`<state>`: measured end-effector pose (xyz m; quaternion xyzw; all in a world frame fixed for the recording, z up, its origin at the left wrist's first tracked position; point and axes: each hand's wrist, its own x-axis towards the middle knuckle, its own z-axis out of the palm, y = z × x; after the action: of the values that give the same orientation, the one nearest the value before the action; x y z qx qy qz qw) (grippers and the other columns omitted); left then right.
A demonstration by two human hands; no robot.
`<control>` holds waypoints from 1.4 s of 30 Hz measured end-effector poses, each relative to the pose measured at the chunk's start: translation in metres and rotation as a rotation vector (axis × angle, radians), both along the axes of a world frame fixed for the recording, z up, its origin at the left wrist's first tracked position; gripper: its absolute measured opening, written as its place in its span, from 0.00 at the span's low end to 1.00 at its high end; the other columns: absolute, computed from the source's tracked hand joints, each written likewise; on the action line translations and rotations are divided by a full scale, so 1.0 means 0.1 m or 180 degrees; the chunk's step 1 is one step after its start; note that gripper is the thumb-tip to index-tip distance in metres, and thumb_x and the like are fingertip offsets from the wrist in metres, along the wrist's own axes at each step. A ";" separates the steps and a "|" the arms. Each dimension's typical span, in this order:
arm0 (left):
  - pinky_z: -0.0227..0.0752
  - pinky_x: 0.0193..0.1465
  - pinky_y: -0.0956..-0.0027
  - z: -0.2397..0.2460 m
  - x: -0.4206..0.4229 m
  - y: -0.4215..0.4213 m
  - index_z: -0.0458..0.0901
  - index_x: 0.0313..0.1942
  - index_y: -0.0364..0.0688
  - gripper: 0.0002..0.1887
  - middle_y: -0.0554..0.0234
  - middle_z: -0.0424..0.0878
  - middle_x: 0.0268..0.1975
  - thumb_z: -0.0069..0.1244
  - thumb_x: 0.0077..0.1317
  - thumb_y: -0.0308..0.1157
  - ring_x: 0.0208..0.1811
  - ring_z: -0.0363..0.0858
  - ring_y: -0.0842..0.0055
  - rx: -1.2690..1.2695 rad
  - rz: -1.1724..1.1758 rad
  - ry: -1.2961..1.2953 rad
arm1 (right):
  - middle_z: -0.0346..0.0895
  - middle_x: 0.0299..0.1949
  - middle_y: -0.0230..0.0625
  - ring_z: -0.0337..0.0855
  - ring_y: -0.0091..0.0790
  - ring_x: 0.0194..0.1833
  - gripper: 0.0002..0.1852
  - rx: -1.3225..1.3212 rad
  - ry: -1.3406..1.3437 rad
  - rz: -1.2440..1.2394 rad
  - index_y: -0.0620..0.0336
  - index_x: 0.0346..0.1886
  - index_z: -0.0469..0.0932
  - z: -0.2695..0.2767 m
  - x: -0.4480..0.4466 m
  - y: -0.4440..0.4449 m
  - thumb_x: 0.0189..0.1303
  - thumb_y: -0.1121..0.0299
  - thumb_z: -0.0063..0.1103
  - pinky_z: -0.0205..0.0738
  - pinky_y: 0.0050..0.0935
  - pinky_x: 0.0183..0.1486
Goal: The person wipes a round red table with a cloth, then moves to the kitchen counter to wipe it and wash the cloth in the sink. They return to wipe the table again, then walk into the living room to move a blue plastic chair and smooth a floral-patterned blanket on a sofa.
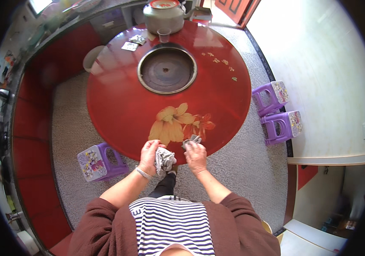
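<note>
A crumpled grey-and-white cloth (165, 159) is bunched in my left hand (149, 155) at the near rim of a round red table (121, 105). My right hand (196, 157) presses a small grey cloth (192, 140) against the tabletop, a short way to the right. Part of that cloth is hidden under my fingers. Just beyond both hands, a yellow and orange flower print (169, 123) decorates the red surface.
A round dark metal plate (166, 78) is set into the table. Behind it stand a clear plastic cup (164, 36) and a large kettle (163, 19), with small packets (130, 46) to their left. Purple stools (94, 162) flank the table; a pale bin (93, 58) is at left.
</note>
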<state>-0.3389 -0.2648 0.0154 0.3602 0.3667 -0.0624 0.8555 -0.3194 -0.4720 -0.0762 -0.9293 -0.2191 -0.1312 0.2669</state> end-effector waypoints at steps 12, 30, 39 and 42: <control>0.75 0.37 0.72 -0.64 1.34 -0.18 0.60 0.66 0.41 0.33 0.63 0.80 0.32 0.58 0.62 0.29 0.33 0.80 0.77 0.2428 -0.1119 0.0185 | 0.56 0.68 0.54 0.55 0.62 0.69 0.24 -0.0431 -0.0001 -0.1450 0.51 0.60 0.73 -0.29 1.58 -1.13 0.57 0.69 0.60 0.50 0.59 0.70; 0.77 0.48 0.57 -0.49 1.92 -0.43 0.37 0.74 0.59 0.61 0.45 0.83 0.45 0.69 0.48 0.36 0.45 0.83 0.54 0.4454 -0.2483 0.1523 | 0.72 0.58 0.46 0.69 0.55 0.62 0.16 -0.0169 -0.0208 0.0374 0.51 0.47 0.80 -0.18 4.14 -1.86 0.52 0.69 0.64 0.59 0.51 0.67; 0.76 0.49 0.57 -0.46 1.93 -0.47 0.37 0.74 0.60 0.61 0.42 0.82 0.47 0.69 0.48 0.36 0.48 0.82 0.53 0.4360 -0.2396 0.1486 | 0.73 0.60 0.39 0.70 0.45 0.64 0.18 0.0181 0.0554 0.1713 0.46 0.49 0.79 0.05 1.97 -1.49 0.52 0.70 0.63 0.58 0.48 0.69; 0.75 0.45 0.55 -0.46 1.89 -0.45 0.36 0.74 0.60 0.62 0.42 0.83 0.42 0.69 0.48 0.37 0.42 0.82 0.51 0.4589 -0.2269 0.1349 | 0.72 0.60 0.43 0.67 0.53 0.65 0.18 -0.0086 0.0169 0.0787 0.51 0.52 0.78 -0.08 2.19 -1.62 0.56 0.72 0.59 0.52 0.56 0.70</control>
<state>-0.1501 -0.3101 -0.0306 0.8951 0.3340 -0.1459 0.2568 -0.1005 -0.6339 -0.0846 -0.9018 -0.3266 -0.0696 0.2742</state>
